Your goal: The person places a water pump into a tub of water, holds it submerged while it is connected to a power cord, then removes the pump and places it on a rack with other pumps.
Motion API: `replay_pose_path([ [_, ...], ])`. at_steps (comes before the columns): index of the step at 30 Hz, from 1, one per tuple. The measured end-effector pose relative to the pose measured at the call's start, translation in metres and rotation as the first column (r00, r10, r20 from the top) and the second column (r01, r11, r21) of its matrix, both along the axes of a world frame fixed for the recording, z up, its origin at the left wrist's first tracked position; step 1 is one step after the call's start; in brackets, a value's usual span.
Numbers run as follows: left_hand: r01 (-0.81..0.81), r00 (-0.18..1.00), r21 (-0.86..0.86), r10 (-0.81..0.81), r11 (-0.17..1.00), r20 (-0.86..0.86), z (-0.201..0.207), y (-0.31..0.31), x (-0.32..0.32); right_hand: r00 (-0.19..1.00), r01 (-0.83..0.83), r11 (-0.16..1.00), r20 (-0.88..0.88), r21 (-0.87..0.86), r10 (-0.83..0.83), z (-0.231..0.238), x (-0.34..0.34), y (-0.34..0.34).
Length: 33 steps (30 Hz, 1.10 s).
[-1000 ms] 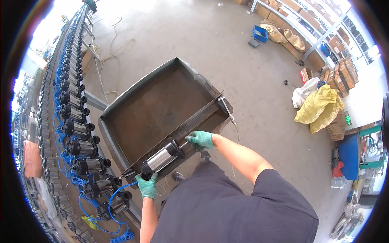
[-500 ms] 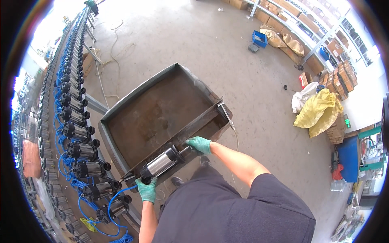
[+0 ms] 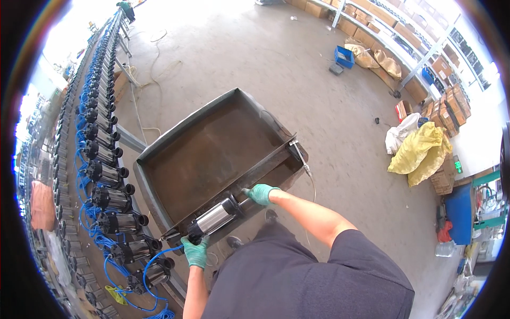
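Observation:
A silver, cylindrical electric pump [image 3: 214, 217] with black end caps lies tilted across the near ledge of a metal water tank [image 3: 151, 191]. My left hand [image 3: 195, 252], in a green glove, is closed on its lower left end, where a blue cable [image 3: 164, 252] comes out. At the other end a short metal rod [image 3: 245, 202] sticks out toward my right hand [image 3: 260, 194], also green-gloved. The right hand's fingers are curled beside the rod; what they grip is hidden.
To the left, a long rack carries a row of similar pumps [image 3: 111, 198] with blue cables. A hose with a metal fitting [image 3: 304, 166] hangs at the tank's right corner. Yellow sacks [image 3: 419, 154], a blue crate [image 3: 344, 57] and shelves of boxes [image 3: 366, 37] stand to the right.
My right hand has shifted slightly and now covers more of the rod's end. The pump has barely moved, with my left hand still on it. The whole view has shifted slightly.

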<state>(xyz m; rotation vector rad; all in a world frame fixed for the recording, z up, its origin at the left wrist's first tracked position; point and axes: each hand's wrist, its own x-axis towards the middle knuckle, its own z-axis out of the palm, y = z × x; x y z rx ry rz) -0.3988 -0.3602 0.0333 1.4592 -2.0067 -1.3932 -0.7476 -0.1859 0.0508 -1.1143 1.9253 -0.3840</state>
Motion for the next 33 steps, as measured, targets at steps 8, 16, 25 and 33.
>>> replay_pose_path([
  [8,-0.015,0.997,0.016,0.016,1.000,-0.080,-0.009,-0.001,0.004,0.670,0.417,0.851,0.524,0.320,-0.525,-0.016,-0.001,0.007],
  [16,0.026,0.999,-0.050,-0.025,0.998,0.021,-0.007,0.000,0.000,0.785,0.318,0.910,0.465,0.266,-0.410,0.015,-0.016,0.023],
  [25,0.004,1.000,-0.020,-0.004,1.000,-0.017,-0.009,-0.001,0.004,0.905,-0.377,0.868,-0.329,-0.323,0.270,0.024,-0.015,0.034],
  [33,-0.003,0.999,-0.006,0.003,1.000,-0.035,-0.012,-0.001,0.003,0.946,0.276,0.959,0.193,-0.065,-0.259,-0.002,-0.004,0.010],
])
